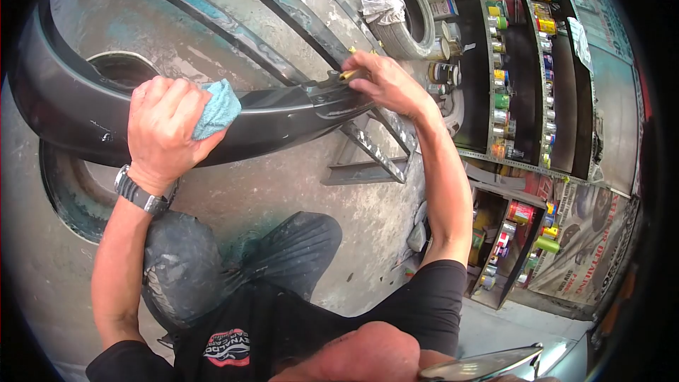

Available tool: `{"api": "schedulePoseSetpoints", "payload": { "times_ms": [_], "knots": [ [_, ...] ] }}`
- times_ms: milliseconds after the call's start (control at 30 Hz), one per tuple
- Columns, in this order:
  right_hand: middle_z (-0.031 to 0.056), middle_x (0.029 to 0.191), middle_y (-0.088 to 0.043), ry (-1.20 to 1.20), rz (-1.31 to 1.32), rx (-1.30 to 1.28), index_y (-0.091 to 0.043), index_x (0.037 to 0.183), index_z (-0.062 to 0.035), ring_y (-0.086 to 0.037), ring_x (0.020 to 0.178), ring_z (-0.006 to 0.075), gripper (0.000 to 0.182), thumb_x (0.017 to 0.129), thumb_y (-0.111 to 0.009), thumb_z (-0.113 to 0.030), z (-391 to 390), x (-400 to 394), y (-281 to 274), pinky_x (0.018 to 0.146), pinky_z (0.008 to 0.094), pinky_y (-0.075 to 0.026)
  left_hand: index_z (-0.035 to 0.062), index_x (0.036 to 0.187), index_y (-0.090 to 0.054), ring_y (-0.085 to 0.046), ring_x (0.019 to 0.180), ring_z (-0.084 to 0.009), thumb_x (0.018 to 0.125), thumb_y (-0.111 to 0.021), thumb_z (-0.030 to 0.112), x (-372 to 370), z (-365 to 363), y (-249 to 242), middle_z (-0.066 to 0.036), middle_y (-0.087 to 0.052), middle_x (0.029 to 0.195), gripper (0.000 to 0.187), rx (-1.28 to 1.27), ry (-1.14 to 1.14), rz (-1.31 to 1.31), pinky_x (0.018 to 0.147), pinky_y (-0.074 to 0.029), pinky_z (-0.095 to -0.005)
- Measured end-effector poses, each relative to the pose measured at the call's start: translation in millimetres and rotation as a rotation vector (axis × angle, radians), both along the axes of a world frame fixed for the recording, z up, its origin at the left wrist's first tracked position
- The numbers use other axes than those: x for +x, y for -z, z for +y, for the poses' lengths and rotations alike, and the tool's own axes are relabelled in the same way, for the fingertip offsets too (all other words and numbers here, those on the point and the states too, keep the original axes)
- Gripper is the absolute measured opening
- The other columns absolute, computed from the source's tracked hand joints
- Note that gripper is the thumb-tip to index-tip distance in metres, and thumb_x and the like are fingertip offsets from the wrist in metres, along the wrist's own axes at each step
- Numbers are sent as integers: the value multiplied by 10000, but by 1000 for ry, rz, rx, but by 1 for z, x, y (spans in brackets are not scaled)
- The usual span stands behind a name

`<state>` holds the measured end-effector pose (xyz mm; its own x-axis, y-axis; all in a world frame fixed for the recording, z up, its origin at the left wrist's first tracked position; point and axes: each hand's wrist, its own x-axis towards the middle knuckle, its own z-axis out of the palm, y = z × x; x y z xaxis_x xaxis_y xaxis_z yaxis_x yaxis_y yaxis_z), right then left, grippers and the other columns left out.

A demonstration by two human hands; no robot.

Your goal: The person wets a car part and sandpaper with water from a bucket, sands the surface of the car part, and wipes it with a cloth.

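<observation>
A dark grey car bumper (276,117) stretches across the middle, resting on a metal stand (371,152). My left hand (166,131) wears a wristwatch and grips a light blue cloth (219,107), pressing it against the bumper's top edge. My right hand (385,85) rests on the bumper's right end and pinches a small yellow tool (348,73) against the plastic there. My knees, in dark paint-stained trousers, are below the bumper.
A tyre (403,14) with a white rag on it stands behind the bumper's end. Metal shelves (523,64) packed with paint cans fill the right side. The floor (283,184) is stained concrete. A phone-like screen (481,364) shows at the bottom edge.
</observation>
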<state>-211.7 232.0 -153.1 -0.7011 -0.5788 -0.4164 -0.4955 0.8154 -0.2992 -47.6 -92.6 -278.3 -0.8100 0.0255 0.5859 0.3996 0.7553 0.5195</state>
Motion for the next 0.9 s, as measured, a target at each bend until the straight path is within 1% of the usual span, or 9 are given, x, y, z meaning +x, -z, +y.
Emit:
{"api": "schedulePoseSetpoints", "payload": {
  "times_ms": [100, 267, 333, 433, 600, 667, 767, 867, 900],
  "knots": [
    [131, 904, -629, -238, 140, 189, -687, 1029, -38, -651, 976, 334, 131, 903, -710, -64, 11, -4, 2, 843, 436, -522, 99, 931, -686, -593, 878, -286, 671, -864, 236, 0, 0, 0, -42, -632, 878, 344, 7, 11, -10, 857, -433, -413],
    [133, 951, -627, -237, -34, -65, -692, 996, -20, -641, 985, 347, 99, 914, -691, -76, -23, 16, 16, 873, 456, -512, 100, 932, -693, -592, 869, -272, 617, -868, 250, 0, -1, 1, -36, -628, 874, 390, 2, 3, -8, 851, -442, -416],
    [146, 944, -627, -289, 14, -123, -707, 987, -19, -645, 967, 351, 101, 903, -699, -74, -34, 23, 25, 868, 460, -519, 100, 933, -696, -592, 868, -265, 594, -870, 259, -2, 1, 0, -33, -630, 881, 413, -5, 6, -4, 846, -445, -416],
    [138, 928, -609, -230, 141, 113, -693, 959, -13, -637, 946, 346, 70, 920, -675, -68, -12, 10, 10, 816, 450, -509, 100, 935, -698, -593, 871, -266, 598, -869, 263, 1, -2, 5, -36, -629, 887, 412, -9, -3, -8, 838, -443, -415],
    [174, 897, -621, -286, 8, -68, -661, 907, 3, -654, 920, 395, 51, 863, -680, -15, -46, 24, 18, 795, 482, -522, 99, 927, -700, -592, 868, -267, 604, -865, 262, -1, 1, 1, -34, -627, 882, 398, -29, -19, 17, 836, -442, -411],
    [179, 941, -649, -333, -52, 86, -699, 949, -9, -661, 960, 396, 84, 872, -669, -23, -57, 19, 13, 833, 483, -528, 100, 920, -698, -588, 857, -281, 642, -867, 244, 0, 1, 0, -43, -625, 868, 356, -2, -1, 10, 826, -439, -415],
    [173, 913, -665, -420, -78, 102, -709, 1005, -6, -688, 893, 382, 125, 907, -688, -82, -54, 10, 13, 765, 441, -537, 97, 923, -698, -584, 851, -289, 661, -866, 235, 0, 0, 1, -49, -626, 865, 341, 17, 18, 2, 821, -436, -418],
    [192, 906, -703, -264, -211, 314, -718, 1036, 11, -715, 802, 350, 185, 890, -693, -100, -78, -6, 4, 744, 426, -563, 94, 927, -697, -587, 856, -290, 656, -864, 234, 0, -1, 1, -51, -627, 869, 347, 14, 13, 2, 825, -436, -420],
    [184, 810, -710, -155, -180, 245, -719, 1030, 25, -705, 673, 292, 208, 886, -681, -120, -80, -7, 7, 654, 425, -572, 93, 928, -696, -588, 858, -290, 654, -863, 233, 0, 0, 2, -51, -626, 870, 349, 15, 12, 0, 828, -437, -421]
  ]
}}
